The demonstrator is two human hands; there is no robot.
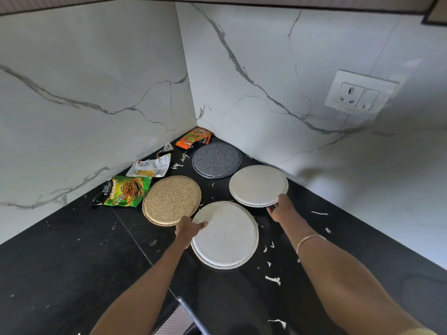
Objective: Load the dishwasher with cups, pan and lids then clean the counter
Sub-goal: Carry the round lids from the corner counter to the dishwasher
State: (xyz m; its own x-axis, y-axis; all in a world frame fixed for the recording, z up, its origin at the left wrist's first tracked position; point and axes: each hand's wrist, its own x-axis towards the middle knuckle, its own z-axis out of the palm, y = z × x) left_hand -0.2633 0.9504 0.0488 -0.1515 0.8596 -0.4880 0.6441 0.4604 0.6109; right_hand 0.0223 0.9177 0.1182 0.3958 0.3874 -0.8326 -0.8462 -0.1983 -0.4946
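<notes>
Several round plates lie upside down on the black counter (72,250) in a corner. My left hand (187,229) grips the left rim of the nearest white plate (227,235), thumb on top. My right hand (281,207) holds the near rim of a second white plate (257,184), further back and to the right. A tan speckled plate (171,199) lies to the left, its edge beside my left hand. A dark grey speckled plate (217,159) sits nearest the corner.
Snack wrappers lie along the left wall: a green one (124,191), a white one (151,166) and an orange one (193,139). White scraps (273,279) are scattered over the counter. A wall socket (358,94) sits on the right marble wall.
</notes>
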